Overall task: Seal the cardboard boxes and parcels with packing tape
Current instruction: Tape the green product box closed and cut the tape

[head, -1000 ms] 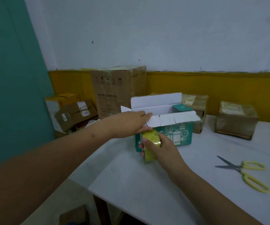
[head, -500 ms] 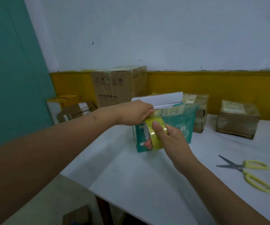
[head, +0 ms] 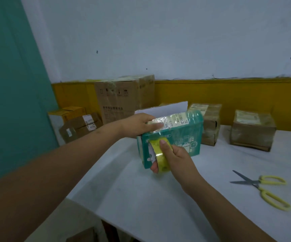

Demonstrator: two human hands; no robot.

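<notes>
A teal printed box (head: 185, 142) stands near the left edge of the white table (head: 158, 198). One white flap (head: 165, 109) still sticks up behind its top. My left hand (head: 139, 125) lies flat on the top's left end, fingers straight, pressing the end of a clear tape strip (head: 174, 119) that runs along the top. My right hand (head: 178, 160) grips the yellowish tape roll (head: 160, 155) against the box's front left corner, with a finger over the roll's rim.
Yellow-handled scissors (head: 261, 187) lie on the table at the right. Two taped brown parcels (head: 211, 123) (head: 253, 130) stand behind the teal box. A tall cardboard box (head: 122, 98) and smaller cartons (head: 80, 124) are stacked off the table at the left.
The front flap came down over the box top. My left hand went from pinching the tape end to pressing it flat on top, and my right hand drew the roll down the front.
</notes>
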